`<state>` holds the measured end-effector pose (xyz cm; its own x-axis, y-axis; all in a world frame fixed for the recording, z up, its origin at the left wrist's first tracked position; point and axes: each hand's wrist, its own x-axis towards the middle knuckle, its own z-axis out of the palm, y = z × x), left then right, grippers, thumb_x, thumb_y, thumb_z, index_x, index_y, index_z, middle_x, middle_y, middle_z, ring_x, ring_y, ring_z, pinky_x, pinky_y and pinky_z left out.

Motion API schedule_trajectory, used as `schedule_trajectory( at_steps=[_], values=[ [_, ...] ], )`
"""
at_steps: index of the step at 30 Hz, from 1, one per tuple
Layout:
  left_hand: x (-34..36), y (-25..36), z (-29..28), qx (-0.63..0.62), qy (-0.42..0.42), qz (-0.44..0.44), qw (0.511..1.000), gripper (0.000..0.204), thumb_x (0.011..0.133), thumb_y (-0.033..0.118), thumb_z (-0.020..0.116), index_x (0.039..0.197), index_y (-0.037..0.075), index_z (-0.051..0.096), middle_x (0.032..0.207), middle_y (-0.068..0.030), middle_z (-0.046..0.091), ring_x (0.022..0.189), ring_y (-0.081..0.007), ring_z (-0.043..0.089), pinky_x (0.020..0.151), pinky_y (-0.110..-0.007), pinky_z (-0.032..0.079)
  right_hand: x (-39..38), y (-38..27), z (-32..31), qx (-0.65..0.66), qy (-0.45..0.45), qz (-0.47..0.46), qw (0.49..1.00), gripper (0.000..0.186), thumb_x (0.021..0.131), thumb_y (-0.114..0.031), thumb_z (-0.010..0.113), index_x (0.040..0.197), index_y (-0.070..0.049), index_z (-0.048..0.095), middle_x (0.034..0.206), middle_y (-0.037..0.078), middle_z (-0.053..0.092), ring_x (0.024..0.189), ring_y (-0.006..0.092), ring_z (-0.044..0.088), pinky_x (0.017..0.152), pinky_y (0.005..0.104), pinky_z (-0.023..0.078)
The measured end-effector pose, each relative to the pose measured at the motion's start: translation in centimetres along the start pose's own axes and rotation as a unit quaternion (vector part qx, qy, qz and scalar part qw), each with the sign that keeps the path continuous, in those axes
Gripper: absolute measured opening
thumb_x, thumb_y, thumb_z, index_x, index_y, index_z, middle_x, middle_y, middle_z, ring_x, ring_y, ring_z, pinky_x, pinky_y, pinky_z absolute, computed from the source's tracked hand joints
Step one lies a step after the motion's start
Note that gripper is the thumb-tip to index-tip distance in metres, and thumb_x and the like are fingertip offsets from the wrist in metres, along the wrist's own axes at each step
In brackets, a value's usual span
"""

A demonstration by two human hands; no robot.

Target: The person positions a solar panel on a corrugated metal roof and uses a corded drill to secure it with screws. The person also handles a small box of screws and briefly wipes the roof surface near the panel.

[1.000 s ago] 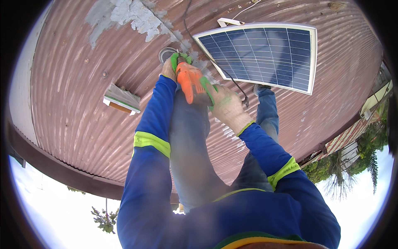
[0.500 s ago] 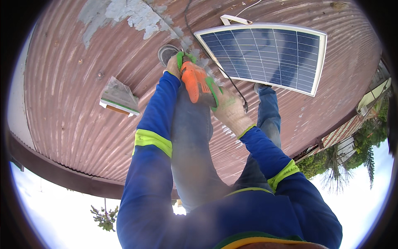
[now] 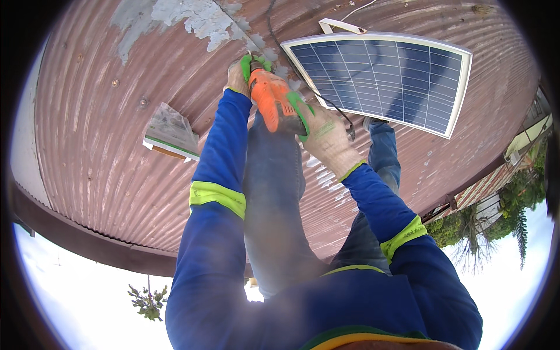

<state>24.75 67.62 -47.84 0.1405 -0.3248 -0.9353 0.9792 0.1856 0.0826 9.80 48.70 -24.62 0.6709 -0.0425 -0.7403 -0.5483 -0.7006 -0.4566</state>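
An orange corded power drill is held between both my gloved hands, over my bent knee. My left hand, in a pale glove with green fingertips, is closed round the chuck end, where a thin bit points away from me. My right hand grips the dark rear of the drill, its green thumb showing along the body. A black cord runs from beside that hand toward the far side. Below the drill lies the rusty red corrugated roof. The bit's tip lies close to a grey patched seam; contact cannot be made out.
A framed solar panel stands to the right, with a white bracket at its far edge. On the left lies a clear-wrapped flat package with a green edge. The roof edge curves behind me; trees show beyond.
Both hands and the drill have moved slightly farther away from me. The left foot seen earlier beside the drill is now hidden. The view has shifted a little; the grip stays the same.
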Motion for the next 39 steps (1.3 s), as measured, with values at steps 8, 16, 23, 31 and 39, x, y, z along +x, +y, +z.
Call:
schedule_trajectory(
  at_steps=[8, 16, 23, 31, 39],
  values=[
    [0.2, -0.4, -0.6, -0.036, 0.019, -0.024, 0.999, 0.032, 0.103, 0.028, 0.064, 0.106, -0.004, 0.063, 0.096, -0.0206, 0.07, 0.086, -0.039, 0.072, 0.076, -0.052, 0.062, 0.2, -0.2, -0.1, 0.002, -0.009, 0.004, 1.0, 0.079, 0.085, -0.03, 0.08, 0.154, -0.021, 0.044, 0.119, 0.007, 0.067, 0.11, 0.0265, 0.069, 0.089, 0.0409, 0.058],
    [0.3, -0.4, -0.4, -0.009, 0.005, -0.006, 1.0, 0.031, 0.104, 0.028, 0.064, 0.106, -0.003, 0.064, 0.096, -0.0187, 0.071, 0.085, -0.0366, 0.072, 0.076, -0.05, 0.062, 0.5, 0.2, -0.4, 0.002, -0.014, -0.001, 1.0, 0.08, 0.085, -0.031, 0.08, 0.155, -0.021, 0.043, 0.119, 0.006, 0.067, 0.11, 0.0284, 0.068, 0.088, 0.041, 0.058],
    [1.0, -0.3, -0.9, 0.028, 0.023, -0.005, 0.999, 0.034, 0.105, 0.029, 0.06, 0.11, -0.005, 0.065, 0.098, -0.0197, 0.072, 0.084, -0.0347, 0.071, 0.077, -0.048, 0.061, 1.0, -0.4, -1.4, 0.017, 0.028, -0.015, 0.999, 0.081, 0.082, -0.02, 0.08, 0.155, -0.02, 0.044, 0.112, 0.008, 0.069, 0.106, 0.0289, 0.068, 0.089, 0.0412, 0.057],
    [-0.8, 1.8, -0.6, 0.073, -0.014, 0.004, 0.997, 0.038, 0.107, 0.034, 0.058, 0.12, -0.001, 0.065, 0.11, -0.019, 0.072, 0.104, -0.0349, 0.069, 0.092, -0.05, 0.059, 1.8, -2.7, -2.7, 0.013, 0.0, 0.039, 0.999, 0.077, 0.083, -0.009, 0.07, 0.155, -0.019, 0.044, 0.109, 0.009, 0.07, 0.102, 0.0297, 0.07, 0.087, 0.0433, 0.057],
    [-14.6, 0.3, 9.1, -0.041, 0.009, -0.054, 0.998, 0.039, 0.101, 0.034, 0.07, 0.127, 0.005, 0.063, 0.113, -0.0139, 0.072, 0.103, -0.0295, 0.073, 0.086, -0.048, 0.064, 2.6, -4.2, -3.7, 0.024, -0.031, 0.072, 0.997, 0.076, 0.089, -0.011, 0.065, 0.159, -0.019, 0.039, 0.117, 0.015, 0.07, 0.109, 0.0351, 0.071, 0.091, 0.0478, 0.06]
  ],
)
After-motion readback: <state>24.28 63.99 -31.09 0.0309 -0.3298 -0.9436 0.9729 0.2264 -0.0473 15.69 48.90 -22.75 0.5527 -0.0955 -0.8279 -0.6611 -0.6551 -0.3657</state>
